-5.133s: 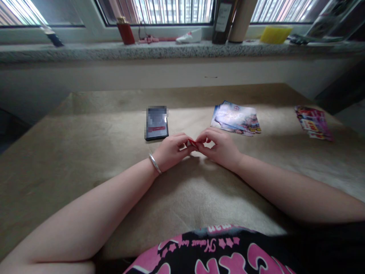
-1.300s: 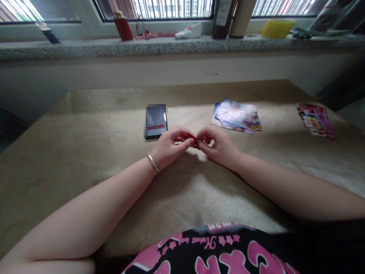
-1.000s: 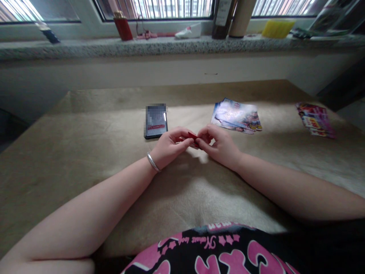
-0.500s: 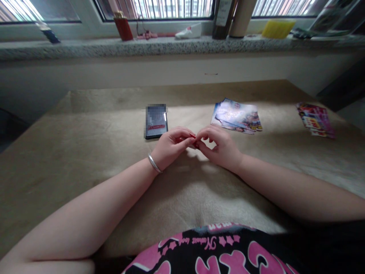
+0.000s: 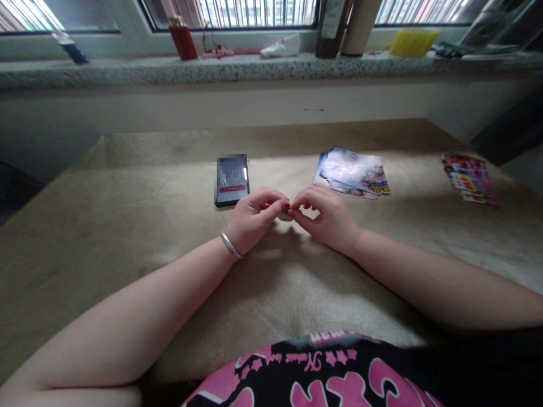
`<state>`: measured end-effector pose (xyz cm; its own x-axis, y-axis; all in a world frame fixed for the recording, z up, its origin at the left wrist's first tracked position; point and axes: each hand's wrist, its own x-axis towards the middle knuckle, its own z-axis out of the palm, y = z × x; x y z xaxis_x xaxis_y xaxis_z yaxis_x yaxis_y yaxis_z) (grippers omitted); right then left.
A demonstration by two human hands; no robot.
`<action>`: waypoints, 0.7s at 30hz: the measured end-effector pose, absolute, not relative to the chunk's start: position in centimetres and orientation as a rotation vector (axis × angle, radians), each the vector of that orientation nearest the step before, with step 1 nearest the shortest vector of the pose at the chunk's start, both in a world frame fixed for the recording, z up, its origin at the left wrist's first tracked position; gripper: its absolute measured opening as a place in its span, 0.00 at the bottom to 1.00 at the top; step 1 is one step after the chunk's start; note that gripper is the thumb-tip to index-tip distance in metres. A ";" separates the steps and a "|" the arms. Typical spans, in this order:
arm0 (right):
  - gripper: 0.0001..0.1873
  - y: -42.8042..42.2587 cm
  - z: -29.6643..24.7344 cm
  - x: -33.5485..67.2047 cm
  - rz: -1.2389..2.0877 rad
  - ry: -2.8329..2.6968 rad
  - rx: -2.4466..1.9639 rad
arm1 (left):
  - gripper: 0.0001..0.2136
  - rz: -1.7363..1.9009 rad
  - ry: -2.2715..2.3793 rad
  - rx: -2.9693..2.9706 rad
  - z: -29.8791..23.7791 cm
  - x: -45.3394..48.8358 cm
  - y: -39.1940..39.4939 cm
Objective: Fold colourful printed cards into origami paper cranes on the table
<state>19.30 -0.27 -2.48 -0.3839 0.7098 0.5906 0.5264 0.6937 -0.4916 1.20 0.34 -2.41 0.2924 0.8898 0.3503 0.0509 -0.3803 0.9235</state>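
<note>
My left hand (image 5: pixel 258 217) and my right hand (image 5: pixel 328 217) meet fingertip to fingertip over the middle of the tan table (image 5: pixel 106 226). Both are closed in a pinch on a small red piece (image 5: pixel 288 204), of which only a sliver shows between the fingers. A silver bangle (image 5: pixel 231 245) sits on my left wrist. A dark phone (image 5: pixel 231 181) lies just beyond my left hand. A fanned pile of colourful cards (image 5: pixel 352 173) lies beyond my right hand.
A second stack of pink and red cards (image 5: pixel 469 178) lies at the far right of the table. The stone windowsill (image 5: pixel 237 69) behind holds a red cup (image 5: pixel 183 40), a dark bottle (image 5: pixel 331 28), a yellow block (image 5: pixel 413 42) and other small items.
The hands have stayed together in the same spot. The red piece showed more a second ago and is now almost hidden between the pinched fingertips.
</note>
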 end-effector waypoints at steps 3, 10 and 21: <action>0.05 -0.3 -2.5 19.2 0.440 -2.019 -0.958 | 0.12 1.169 0.885 1.657 -2.4 1.1 0.4; 0.12 0.3 -3.4 19.1 0.951 -1.637 -0.997 | 0.21 1.000 0.718 1.460 -3.3 1.7 0.7; 0.15 0.5 -3.2 19.1 1.147 -1.556 -0.794 | 0.12 0.890 0.729 1.487 -3.1 1.5 0.9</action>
